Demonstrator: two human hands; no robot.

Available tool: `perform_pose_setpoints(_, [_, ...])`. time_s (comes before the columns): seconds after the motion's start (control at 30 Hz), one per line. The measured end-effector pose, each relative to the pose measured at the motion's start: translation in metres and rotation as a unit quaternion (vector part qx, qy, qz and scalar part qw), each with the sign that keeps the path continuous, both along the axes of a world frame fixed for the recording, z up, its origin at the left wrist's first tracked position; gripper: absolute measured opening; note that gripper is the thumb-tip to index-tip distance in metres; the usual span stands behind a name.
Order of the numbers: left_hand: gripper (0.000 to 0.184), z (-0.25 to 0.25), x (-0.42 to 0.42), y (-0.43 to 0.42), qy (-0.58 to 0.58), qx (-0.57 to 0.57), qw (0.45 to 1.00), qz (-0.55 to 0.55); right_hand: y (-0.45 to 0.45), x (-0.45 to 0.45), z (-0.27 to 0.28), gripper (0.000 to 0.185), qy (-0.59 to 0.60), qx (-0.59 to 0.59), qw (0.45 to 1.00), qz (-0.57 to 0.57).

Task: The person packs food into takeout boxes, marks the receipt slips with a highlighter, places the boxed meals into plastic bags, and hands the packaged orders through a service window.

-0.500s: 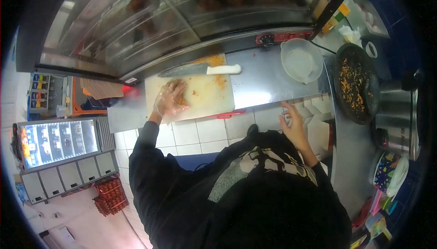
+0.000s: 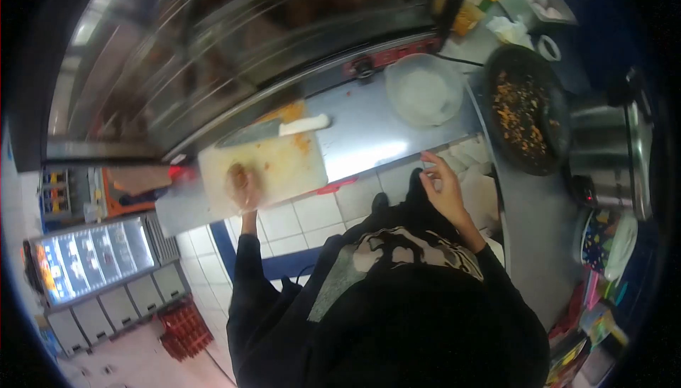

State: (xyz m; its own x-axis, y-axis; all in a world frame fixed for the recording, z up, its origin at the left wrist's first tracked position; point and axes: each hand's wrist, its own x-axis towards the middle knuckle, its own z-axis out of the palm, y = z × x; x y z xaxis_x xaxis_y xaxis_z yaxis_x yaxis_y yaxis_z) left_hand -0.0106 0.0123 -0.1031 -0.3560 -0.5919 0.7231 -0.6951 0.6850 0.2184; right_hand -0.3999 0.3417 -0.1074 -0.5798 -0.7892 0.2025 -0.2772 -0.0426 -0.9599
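My left hand (image 2: 245, 193), in a clear plastic glove, is over the left part of the pale cutting board (image 2: 287, 172). Its fingers are closed around a brown piece of food (image 2: 239, 174); motion blur hides the details. Behind it on the board lies a knife with a white handle (image 2: 305, 125), its blade pointing left. Orange-brown crumbs (image 2: 303, 143) are scattered near the handle. My right hand (image 2: 445, 193) is bare and hovers in front of the counter edge, fingers apart and slightly curled, holding nothing.
A glass display cabinet (image 2: 234, 40) runs behind the steel counter (image 2: 365, 136). To the right are a translucent plastic bowl (image 2: 424, 91), a dark stone mortar (image 2: 528, 115) with orange bits, and a steel pot (image 2: 606, 168). A lit drinks fridge (image 2: 96, 257) stands at left.
My left hand has drawn its fingers in around the brown food and turned. My right hand stays raised with fingers apart. The whole view has tilted and shifted with my head.
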Motion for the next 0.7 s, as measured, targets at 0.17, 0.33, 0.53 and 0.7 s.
perform_pose_setpoints(0.17, [0.039,0.005,-0.095,-0.001,0.439,0.310,0.843,-0.029,0.009,-0.050,0.004,0.044,-0.066,-0.026,0.998,0.000])
perform_pose_setpoints(0.33, [0.034,0.049,-0.301,0.081,0.442,0.504,0.644,-0.370,0.030,-0.119,0.021,0.043,-0.112,-0.052,0.991,-0.057])
perform_pose_setpoints(0.53, [0.030,0.098,-0.553,0.168,0.320,0.738,0.434,-0.405,0.067,-0.198,0.044,0.043,-0.150,-0.126,0.971,-0.136])
perform_pose_setpoints(0.7, [0.023,0.074,-0.708,0.094,0.287,0.544,0.713,-0.338,0.109,-0.246,0.058,0.044,-0.152,-0.127,0.958,-0.207])
